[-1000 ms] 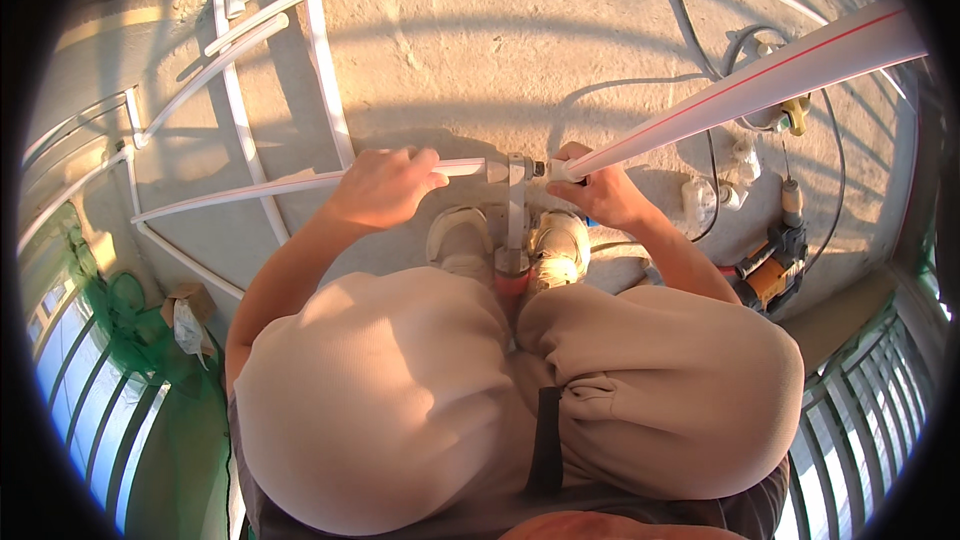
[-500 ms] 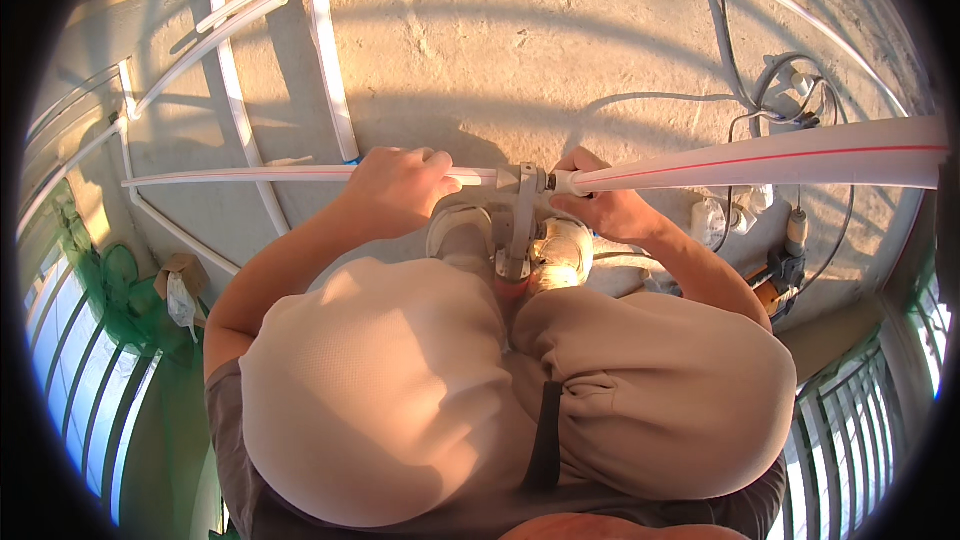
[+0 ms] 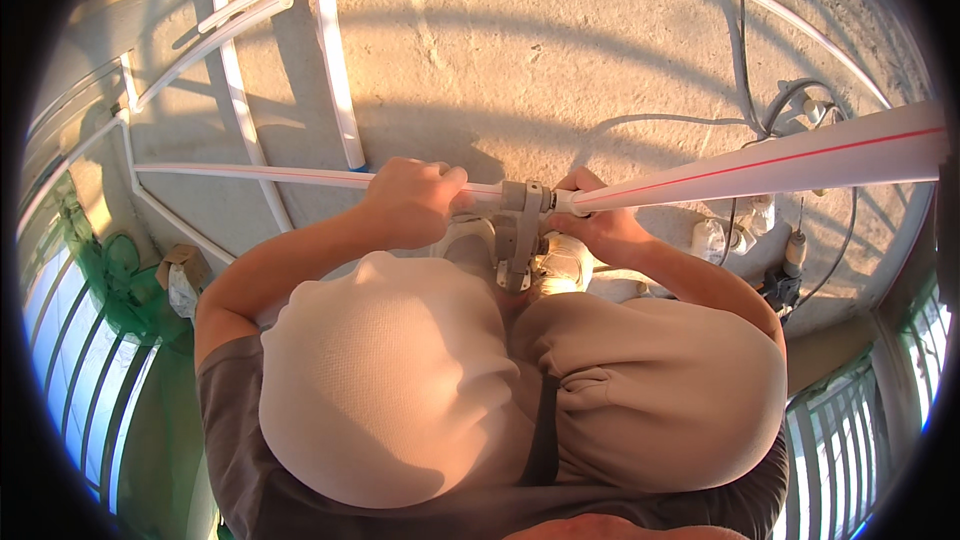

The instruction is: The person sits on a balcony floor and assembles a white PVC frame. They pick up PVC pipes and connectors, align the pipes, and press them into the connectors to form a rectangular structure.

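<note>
My left hand [image 3: 415, 204] is closed around a white pipe with a red stripe [image 3: 300, 176], which runs out to the left. The pipe's near end reaches a grey metal pipe-fusion heater [image 3: 519, 232] between my shoes. From the other side, a second white red-striped pipe [image 3: 780, 166] meets the heater through a white end piece. My right hand [image 3: 603, 227] grips this pipe close to that end, and part of the fingers is hidden behind it. How deep either end sits in the heater cannot be made out.
Several white pipes [image 3: 240, 100] lie on the concrete floor [image 3: 480, 60] to the left. At right are a black cable [image 3: 745, 50], a power tool [image 3: 783, 282] and clear bags [image 3: 712, 238]. Green netting [image 3: 120, 280] and a cardboard box [image 3: 183, 275] stand near railings.
Both hands have come slightly lower in the picture with the pipes. The heater looks turned a little, and the red part seen below it before is now hidden.
</note>
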Action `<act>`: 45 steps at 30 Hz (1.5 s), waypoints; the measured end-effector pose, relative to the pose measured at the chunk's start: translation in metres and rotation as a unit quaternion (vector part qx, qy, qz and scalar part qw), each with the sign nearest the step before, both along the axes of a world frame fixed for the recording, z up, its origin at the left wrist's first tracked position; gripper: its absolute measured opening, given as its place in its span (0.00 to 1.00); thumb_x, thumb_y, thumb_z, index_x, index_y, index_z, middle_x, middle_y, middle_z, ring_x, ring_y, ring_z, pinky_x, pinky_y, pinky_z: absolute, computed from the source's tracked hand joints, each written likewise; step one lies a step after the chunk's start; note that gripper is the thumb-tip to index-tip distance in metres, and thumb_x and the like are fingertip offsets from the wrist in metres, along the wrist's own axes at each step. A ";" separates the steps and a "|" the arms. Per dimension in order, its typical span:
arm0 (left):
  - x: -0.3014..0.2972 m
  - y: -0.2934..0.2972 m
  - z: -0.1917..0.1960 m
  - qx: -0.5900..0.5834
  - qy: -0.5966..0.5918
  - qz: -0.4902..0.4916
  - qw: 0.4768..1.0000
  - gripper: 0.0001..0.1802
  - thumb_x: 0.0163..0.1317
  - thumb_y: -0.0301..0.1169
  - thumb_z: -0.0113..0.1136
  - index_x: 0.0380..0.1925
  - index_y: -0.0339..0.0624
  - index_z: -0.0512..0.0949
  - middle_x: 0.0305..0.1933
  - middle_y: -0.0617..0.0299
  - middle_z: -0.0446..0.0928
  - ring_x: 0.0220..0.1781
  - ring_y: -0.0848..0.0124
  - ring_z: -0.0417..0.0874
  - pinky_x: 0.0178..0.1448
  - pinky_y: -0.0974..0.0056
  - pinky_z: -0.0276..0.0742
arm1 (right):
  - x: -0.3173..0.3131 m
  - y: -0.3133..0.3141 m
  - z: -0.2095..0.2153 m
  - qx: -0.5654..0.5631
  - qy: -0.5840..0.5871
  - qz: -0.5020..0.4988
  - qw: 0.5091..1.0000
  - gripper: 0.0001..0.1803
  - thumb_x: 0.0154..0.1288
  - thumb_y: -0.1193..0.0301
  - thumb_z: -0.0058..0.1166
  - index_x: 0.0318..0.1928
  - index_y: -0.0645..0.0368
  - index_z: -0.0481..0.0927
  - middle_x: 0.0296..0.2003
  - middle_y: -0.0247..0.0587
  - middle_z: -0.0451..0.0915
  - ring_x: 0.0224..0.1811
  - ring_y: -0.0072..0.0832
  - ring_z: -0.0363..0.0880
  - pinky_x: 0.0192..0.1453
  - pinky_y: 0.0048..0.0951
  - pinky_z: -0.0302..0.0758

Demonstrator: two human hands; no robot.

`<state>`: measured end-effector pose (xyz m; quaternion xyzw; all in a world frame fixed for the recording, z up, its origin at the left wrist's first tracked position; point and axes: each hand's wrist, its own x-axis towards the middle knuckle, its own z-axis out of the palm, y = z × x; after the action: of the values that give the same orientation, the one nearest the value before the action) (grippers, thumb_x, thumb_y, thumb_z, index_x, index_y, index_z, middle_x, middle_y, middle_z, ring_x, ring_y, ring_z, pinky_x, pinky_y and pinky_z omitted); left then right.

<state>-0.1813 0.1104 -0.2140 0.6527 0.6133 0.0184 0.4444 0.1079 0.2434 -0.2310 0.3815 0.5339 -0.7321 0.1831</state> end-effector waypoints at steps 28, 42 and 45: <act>0.009 0.014 0.035 -0.099 0.001 -0.037 0.994 0.16 0.75 0.41 0.58 0.36 0.39 0.81 0.32 0.49 0.85 0.36 0.48 0.88 0.40 0.45 0.81 | -0.010 -0.003 0.015 0.042 -0.061 0.065 0.995 0.11 0.62 0.68 0.70 0.35 0.62 0.82 0.28 0.35 0.78 0.32 0.24 0.76 0.36 0.34 0.73; 0.013 0.003 0.031 -0.039 0.016 -0.035 0.998 0.17 0.77 0.43 0.55 0.39 0.39 0.82 0.37 0.47 0.86 0.39 0.49 0.89 0.44 0.46 0.83 | -0.007 -0.007 0.010 0.047 -0.034 0.049 0.997 0.11 0.61 0.69 0.70 0.35 0.64 0.83 0.27 0.37 0.80 0.32 0.23 0.77 0.37 0.34 0.74; 0.014 0.003 0.026 -0.055 0.011 -0.034 0.998 0.16 0.75 0.42 0.58 0.36 0.40 0.81 0.34 0.49 0.85 0.36 0.48 0.88 0.41 0.46 0.82 | -0.009 -0.007 0.012 0.050 -0.045 0.048 0.997 0.11 0.61 0.69 0.70 0.35 0.64 0.83 0.28 0.38 0.81 0.33 0.24 0.78 0.38 0.34 0.74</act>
<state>-0.1675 0.1129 -0.1884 0.6481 0.5953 -0.0374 0.4735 0.0991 0.2361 -0.2194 0.3963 0.5786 -0.6772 0.2225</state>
